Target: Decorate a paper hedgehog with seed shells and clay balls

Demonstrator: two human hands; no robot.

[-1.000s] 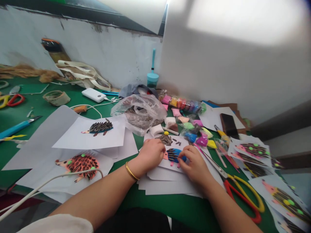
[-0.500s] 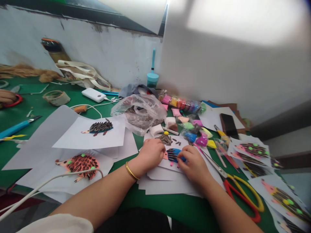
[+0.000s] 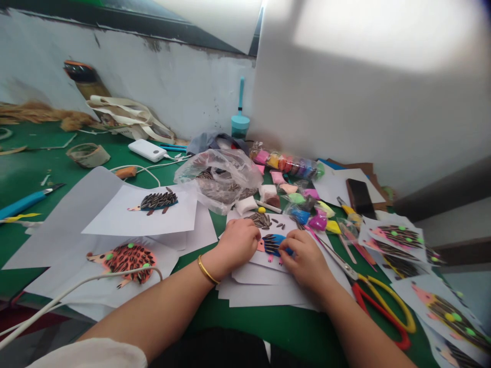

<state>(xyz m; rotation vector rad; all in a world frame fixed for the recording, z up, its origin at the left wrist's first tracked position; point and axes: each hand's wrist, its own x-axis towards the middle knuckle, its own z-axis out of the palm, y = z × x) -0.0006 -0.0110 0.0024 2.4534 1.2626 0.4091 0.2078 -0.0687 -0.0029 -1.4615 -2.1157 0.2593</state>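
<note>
A hedgehog picture (image 3: 273,244) with a blue body, pink face and pink feet lies on white paper (image 3: 256,272) before me. Striped sunflower seeds stand in rows on its blue back. My right hand (image 3: 303,255) has thumb and fingertips pinched together against the back's right part; whatever is between them is too small to make out. My left hand (image 3: 238,244) rests on the paper's left side, fingers curled together beside the hedgehog's face, their tips partly hidden. Loose sunflower seeds (image 3: 261,221) lie in a small pile just beyond the hands.
Scissors (image 3: 378,301) with red and yellow handles lie right of my right hand. Behind are a plastic bag of seeds (image 3: 220,181) and clay packets (image 3: 301,214). Other hedgehog pictures (image 3: 132,260) lie left and right. A white cable (image 3: 76,289) crosses the left side; a blue craft knife (image 3: 28,201) lies there.
At the far left, another person's hand with a red-handled tool has gone out of view. My hands stay almost where they were; the view has shifted very slightly.
</note>
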